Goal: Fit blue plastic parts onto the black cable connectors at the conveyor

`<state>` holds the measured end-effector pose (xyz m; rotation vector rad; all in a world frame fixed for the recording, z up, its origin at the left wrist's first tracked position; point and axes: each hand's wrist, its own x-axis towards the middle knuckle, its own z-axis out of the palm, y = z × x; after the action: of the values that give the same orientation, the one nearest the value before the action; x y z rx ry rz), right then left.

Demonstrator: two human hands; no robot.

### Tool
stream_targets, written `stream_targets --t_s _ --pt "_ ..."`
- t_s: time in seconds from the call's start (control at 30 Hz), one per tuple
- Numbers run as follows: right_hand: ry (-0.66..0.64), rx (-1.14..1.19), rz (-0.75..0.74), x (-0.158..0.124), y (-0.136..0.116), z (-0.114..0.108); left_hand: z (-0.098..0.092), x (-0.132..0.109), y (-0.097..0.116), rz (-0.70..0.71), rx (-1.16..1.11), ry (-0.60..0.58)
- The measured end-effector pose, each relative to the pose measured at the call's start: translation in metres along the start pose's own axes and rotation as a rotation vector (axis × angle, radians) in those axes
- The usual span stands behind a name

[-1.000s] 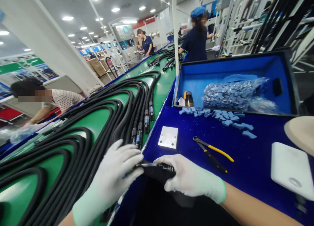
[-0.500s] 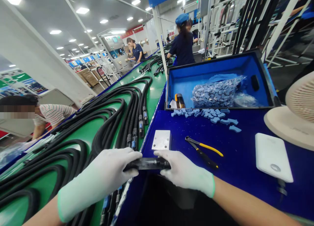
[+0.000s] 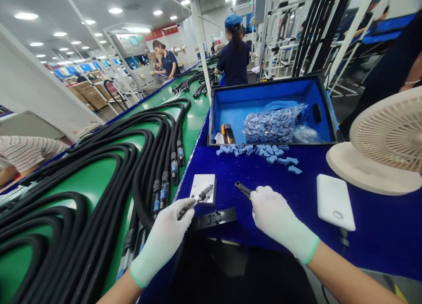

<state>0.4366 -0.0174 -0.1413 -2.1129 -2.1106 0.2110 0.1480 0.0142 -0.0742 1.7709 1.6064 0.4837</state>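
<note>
My left hand (image 3: 163,238) in a white glove pinches a small spring-wound metal part (image 3: 202,196) above a bare aluminium plate (image 3: 202,188). My right hand (image 3: 280,218), also gloved, closes over the pliers (image 3: 243,189), whose dark jaw sticks out past the fingers while the yellow handles are hidden. A flat black plastic piece (image 3: 214,218) lies on the blue mat (image 3: 283,233) between my hands, touching neither. Black cables with connectors (image 3: 165,194) lie on the green conveyor belt (image 3: 95,185) left of my left hand.
A blue-lined bin (image 3: 263,87) holds a bag of blue parts (image 3: 270,126). Loose blue pieces (image 3: 253,152) lie before it. A white pad (image 3: 334,202) and a cream fan (image 3: 385,141) stand at right. A co-worker (image 3: 234,60) stands beyond the bin.
My hands have come apart. The black piece now lies on the mat, the spring part stays in my left hand, and my right hand has closed on the pliers. The view has turned slightly.
</note>
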Motion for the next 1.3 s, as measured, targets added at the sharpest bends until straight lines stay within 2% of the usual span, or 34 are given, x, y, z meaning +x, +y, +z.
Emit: stream_targets --t_s 0.13,0.2,0.3,0.43,0.5,0.63,0.8,0.93,1.07,1.2,1.3 --pt "0.05 0.278 0.079 0.006 0.005 0.006 0.0 0.01 0.016 -0.042 -0.208 0.002" --pt "0.037 0.47 0.042 0.008 0.0 -0.001 -0.002 0.013 0.023 -0.054 -0.255 0.008" --pt "0.017 0.694 -0.197 0.009 -0.019 -0.015 -0.006 0.014 0.034 -0.048 -0.277 -0.006" --pt "-0.096 0.958 -0.543 0.009 -0.048 -0.04 -0.008 0.012 0.043 -0.027 -0.299 -0.006" --pt "-0.124 1.016 -0.583 0.009 -0.056 -0.049 -0.008 0.012 0.043 -0.031 -0.293 -0.001" --pt "-0.124 0.989 -0.537 0.011 -0.061 -0.058 -0.005 0.013 0.037 -0.015 -0.256 0.009" --pt "-0.081 1.007 -0.673 0.011 -0.056 -0.054 0.002 0.008 0.032 0.03 -0.182 0.051" --pt "-0.072 0.916 -0.595 0.011 -0.054 -0.041 0.002 0.01 0.035 0.075 -0.169 0.025" --pt "-0.105 0.798 -0.434 0.012 -0.056 -0.035 -0.01 0.03 0.045 0.163 -0.253 -0.083" --pt "-0.081 0.845 -0.351 0.011 -0.056 -0.037 -0.016 0.046 0.057 0.216 -0.214 -0.195" --pt "-0.092 0.831 -0.356 0.014 -0.054 -0.031 -0.01 0.046 0.06 0.184 -0.165 -0.131"
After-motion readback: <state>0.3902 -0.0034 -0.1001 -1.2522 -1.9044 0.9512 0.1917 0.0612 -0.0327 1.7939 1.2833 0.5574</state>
